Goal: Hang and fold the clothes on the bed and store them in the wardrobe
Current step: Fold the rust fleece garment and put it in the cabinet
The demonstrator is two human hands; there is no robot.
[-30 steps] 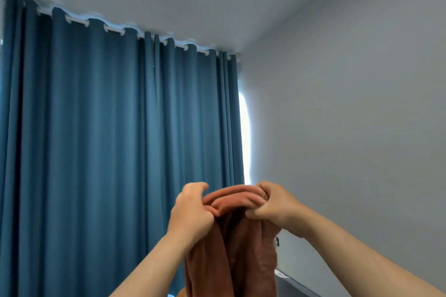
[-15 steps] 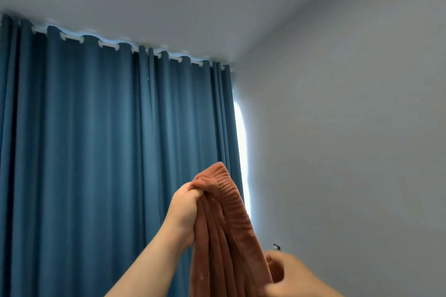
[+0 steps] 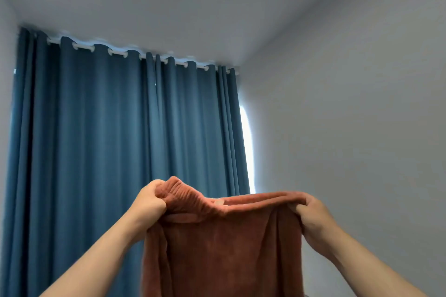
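A rust-brown fleece garment [image 3: 222, 248] with a ribbed waistband hangs in the air in front of me, its top edge stretched out wide. My left hand [image 3: 150, 202] grips the ribbed band at the garment's left end. At the right end of the top edge, my right hand [image 3: 311, 214] pinches the fabric. The cloth drops out of view at the bottom. Neither the bed nor the wardrobe is in view.
Long blue curtains [image 3: 108, 152] hang from a white rail across the left and middle. A strip of daylight [image 3: 246, 147] shows at their right edge. A bare grey wall [image 3: 350, 128] fills the right side, the ceiling the top.
My right hand came back up from the bottom and took the garment's top edge, pulling it out to the right. The garment went from bunched to spread wide. The camera tilted up.
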